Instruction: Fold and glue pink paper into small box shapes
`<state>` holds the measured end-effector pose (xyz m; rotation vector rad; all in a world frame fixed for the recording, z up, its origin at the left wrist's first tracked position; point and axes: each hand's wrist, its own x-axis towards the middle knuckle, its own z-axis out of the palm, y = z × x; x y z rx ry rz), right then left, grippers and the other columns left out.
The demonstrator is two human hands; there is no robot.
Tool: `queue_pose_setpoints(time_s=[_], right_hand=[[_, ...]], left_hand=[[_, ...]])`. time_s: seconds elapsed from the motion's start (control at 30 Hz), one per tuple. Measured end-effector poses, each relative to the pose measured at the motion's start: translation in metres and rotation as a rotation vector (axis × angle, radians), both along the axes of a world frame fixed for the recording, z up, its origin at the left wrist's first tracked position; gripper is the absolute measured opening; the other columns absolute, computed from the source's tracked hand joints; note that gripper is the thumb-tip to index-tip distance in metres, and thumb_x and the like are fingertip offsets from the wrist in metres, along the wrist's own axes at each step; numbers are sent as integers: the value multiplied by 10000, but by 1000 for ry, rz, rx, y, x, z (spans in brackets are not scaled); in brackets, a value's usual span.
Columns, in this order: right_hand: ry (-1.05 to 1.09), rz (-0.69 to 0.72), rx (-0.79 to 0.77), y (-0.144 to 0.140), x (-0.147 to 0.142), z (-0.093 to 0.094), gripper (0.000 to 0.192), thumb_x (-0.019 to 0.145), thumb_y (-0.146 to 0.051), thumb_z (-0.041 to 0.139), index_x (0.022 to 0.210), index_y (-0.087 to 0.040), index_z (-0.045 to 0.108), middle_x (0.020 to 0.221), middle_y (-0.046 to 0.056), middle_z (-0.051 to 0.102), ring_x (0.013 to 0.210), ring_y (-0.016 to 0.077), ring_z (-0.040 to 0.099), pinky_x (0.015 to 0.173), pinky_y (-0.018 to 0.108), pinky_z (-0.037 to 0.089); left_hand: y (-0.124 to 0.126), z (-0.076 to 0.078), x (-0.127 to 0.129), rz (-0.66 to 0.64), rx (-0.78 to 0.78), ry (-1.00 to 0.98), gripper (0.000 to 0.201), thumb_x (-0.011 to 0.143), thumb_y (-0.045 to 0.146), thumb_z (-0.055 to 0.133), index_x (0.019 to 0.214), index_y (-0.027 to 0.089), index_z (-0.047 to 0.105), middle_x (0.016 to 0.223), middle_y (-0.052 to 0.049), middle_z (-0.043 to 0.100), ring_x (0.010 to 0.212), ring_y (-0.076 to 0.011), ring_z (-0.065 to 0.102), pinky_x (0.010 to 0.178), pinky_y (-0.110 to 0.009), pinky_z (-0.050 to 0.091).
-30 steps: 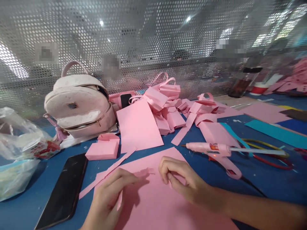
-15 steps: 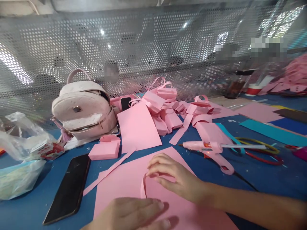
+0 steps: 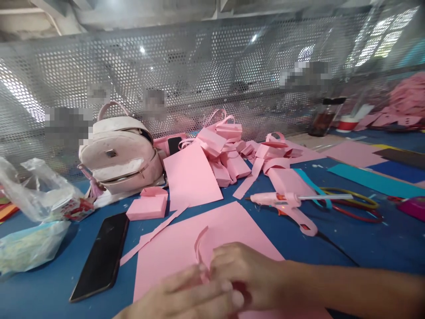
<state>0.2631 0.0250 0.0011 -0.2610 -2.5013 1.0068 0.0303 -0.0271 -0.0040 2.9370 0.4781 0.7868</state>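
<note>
A narrow pink paper strip [image 3: 198, 248] stands up in a slight curve, its upper end free and its lower end between my hands. My left hand [image 3: 189, 294] is at the bottom, fingers close together and closed on the strip's lower part. My right hand [image 3: 247, 272] is curled against it from the right, its fingertips at the strip's lower end; the exact grip is hidden. Beneath both hands lies a large pink paper sheet [image 3: 166, 259]. Another pink strip [image 3: 157, 232] lies across that sheet's upper left edge.
A pink glue gun [image 3: 285, 201] with its cord lies right, a black phone [image 3: 101, 254] left. Behind are a small pink paper box [image 3: 148, 207], a backpack [image 3: 121, 153] and piled pink paper bags [image 3: 221, 146]. Plastic bags [image 3: 36, 246] sit far left, a teal strip [image 3: 375, 179] right.
My right hand has come down from the strip's upper end to beside my left hand, and its fingers have curled. The strip's upper end now stands free. The view has shifted slightly.
</note>
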Motion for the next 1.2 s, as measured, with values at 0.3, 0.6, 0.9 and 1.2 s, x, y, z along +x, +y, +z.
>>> queue_pose_setpoints(time_s=[0.3, 0.6, 0.9, 1.2], right_hand=[[52, -77, -601, 8, 10, 23, 375, 949, -485, 586, 788, -153, 654, 774, 25, 591, 703, 140, 555, 654, 262, 464], [165, -194, -800, 18, 13, 20, 97, 830, -248, 604, 788, -175, 556, 699, -40, 470, 581, 91, 406, 536, 211, 324], [192, -217, -783, 20, 13, 16, 248, 888, -349, 619, 728, -170, 557, 726, -16, 496, 632, 116, 432, 595, 247, 344], [248, -306, -713, 24, 13, 13, 371, 963, -491, 539, 749, -190, 502, 721, -29, 446, 607, 115, 356, 573, 260, 292]], left_hand=[[16, 2, -4, 408, -643, -217, 472, 1023, 379, 461, 1473, 272, 364, 1060, -50, 696, 1105, -217, 663, 1119, -459, 428], [17, 9, -1, 560, -900, -316, 293, 1015, 404, 458, 1230, 252, 586, 944, -25, 641, 857, -175, 607, 816, -285, 492], [24, 9, 1, 569, -727, -294, 214, 955, 281, 546, 831, 229, 713, 875, -29, 727, 924, -207, 609, 866, -304, 449], [23, 5, -2, 719, -841, -605, 281, 963, 436, 533, 1059, 219, 684, 761, 10, 651, 590, -126, 573, 636, -235, 474]])
